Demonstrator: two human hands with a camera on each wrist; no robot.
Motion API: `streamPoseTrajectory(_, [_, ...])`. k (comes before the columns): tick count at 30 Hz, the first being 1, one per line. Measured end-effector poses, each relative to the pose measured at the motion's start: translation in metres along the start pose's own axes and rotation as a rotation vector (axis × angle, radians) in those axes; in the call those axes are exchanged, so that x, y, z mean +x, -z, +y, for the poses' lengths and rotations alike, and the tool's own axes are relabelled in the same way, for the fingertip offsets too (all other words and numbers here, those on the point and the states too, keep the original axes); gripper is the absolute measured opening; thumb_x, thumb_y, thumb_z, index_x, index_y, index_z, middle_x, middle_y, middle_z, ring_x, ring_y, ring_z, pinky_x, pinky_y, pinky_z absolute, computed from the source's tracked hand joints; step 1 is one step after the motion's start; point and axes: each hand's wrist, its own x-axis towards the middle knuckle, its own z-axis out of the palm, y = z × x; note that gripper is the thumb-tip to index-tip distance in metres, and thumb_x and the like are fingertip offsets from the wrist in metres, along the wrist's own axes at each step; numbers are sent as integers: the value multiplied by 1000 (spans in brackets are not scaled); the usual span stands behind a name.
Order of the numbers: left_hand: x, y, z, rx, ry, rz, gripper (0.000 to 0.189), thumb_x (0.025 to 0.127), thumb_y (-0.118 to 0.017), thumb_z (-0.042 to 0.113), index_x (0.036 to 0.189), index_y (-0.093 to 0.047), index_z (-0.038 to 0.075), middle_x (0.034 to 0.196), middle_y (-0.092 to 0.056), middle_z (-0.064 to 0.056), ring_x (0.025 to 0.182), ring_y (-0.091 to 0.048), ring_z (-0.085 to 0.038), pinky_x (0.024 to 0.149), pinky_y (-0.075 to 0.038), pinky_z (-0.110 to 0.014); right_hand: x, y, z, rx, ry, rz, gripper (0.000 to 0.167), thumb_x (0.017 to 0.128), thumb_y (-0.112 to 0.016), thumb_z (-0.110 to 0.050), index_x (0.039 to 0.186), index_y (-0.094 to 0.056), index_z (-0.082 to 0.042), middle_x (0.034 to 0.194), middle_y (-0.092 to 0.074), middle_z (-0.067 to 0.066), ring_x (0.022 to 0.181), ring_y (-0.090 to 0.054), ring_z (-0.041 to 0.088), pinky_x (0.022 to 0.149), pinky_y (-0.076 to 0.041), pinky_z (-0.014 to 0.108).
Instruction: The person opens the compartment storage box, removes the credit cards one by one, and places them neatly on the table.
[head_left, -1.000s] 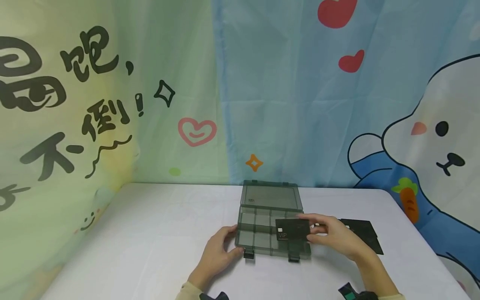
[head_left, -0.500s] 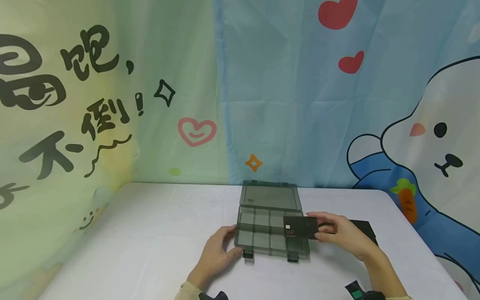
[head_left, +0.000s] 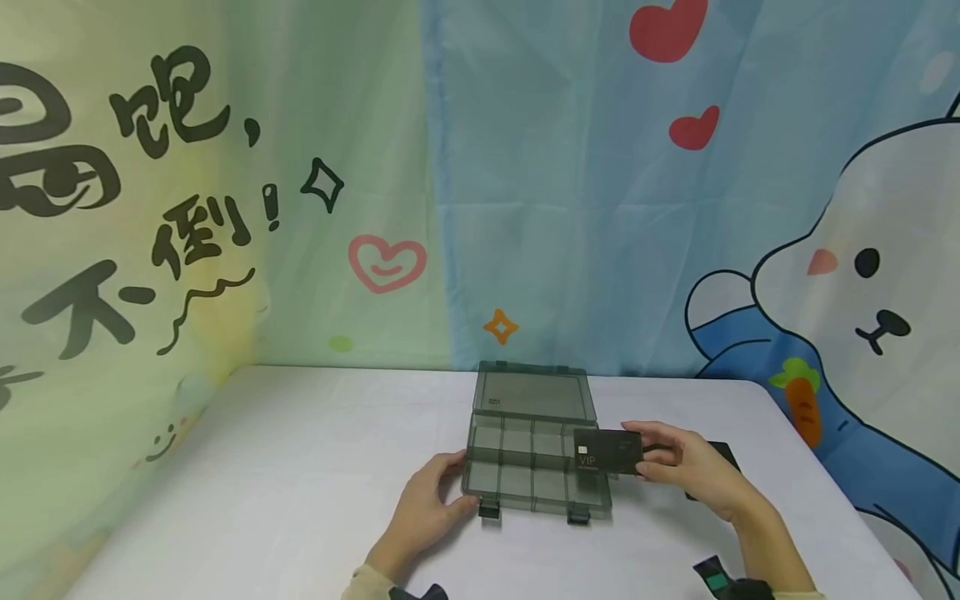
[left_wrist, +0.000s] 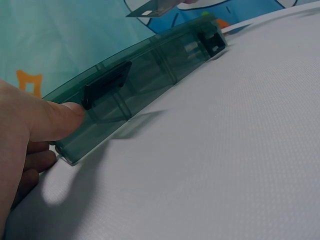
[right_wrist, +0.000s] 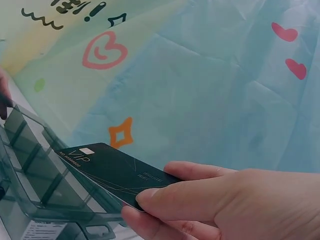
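Note:
A translucent dark-green divided storage box (head_left: pixel 517 482) lies on the white table, its lid (head_left: pixel 534 395) folded back. My left hand (head_left: pixel 422 504) holds the box's front left corner. In the left wrist view the thumb presses the front wall beside a latch (left_wrist: pixel 107 85), with the other fingers curled along the side. My right hand (head_left: pixel 693 467) pinches a black card marked VIP (head_left: pixel 607 451) by its right end. The card is raised over the box's right side. In the right wrist view its printed face (right_wrist: pixel 115 167) shows, tilted, with the thumb on top. No contents show in the visible compartments.
Behind my right hand, more black cards (head_left: pixel 726 455) lie on the table (head_left: pixel 315 467), mostly hidden by the hand. A printed cloth backdrop (head_left: pixel 540 208) hangs along the table's back edge. Two latches, one of them the right latch (head_left: pixel 578 515), stick out from the box's front.
My right hand has moved the VIP card to the right, from over the middle of the right compartments towards the box's right edge. My left hand keeps its hold on the corner.

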Motion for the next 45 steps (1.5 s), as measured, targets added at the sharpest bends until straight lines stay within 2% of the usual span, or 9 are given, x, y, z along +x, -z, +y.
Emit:
streamPoseTrajectory(20, [-1,2,2,-9,-2,7,62,75,-76,32,130,-53,13,121,-64,2,114,-60,-18,105,-44,-42,-1,15,22,-1,-23,29,69,85,-70,-23,144,-38,-8,135,-37,28,101,-60,24,80,-59,31])
streamPoseTrajectory(28, [-1,1,1,-11,-15,7,61,76,-75,32,130,-53,13,121,-64,3,113,-60,-17,104,-45,-42,-3,22,31,29,-22,20,71,85,-70,-22,145,-34,-7,136,-34,29,99,-60,21,81,-59,34])
streamPoseTrajectory(35, [-1,2,3,-22,-2,2,62,75,-76,31,130,-53,13,121,-64,3,114,-60,-17,105,-44,-43,-2,24,36,68,-44,21,73,86,-69,-19,145,-31,-5,128,-41,25,89,-64,17,80,-59,34])
streamPoseTrajectory(45, [0,2,2,-8,-1,5,62,75,-75,33,130,-53,14,120,-65,3,113,-60,-17,105,-44,-42,-2,29,44,86,-61,-5,70,87,-67,-19,144,-29,0,114,-51,18,87,-65,19,79,-59,33])
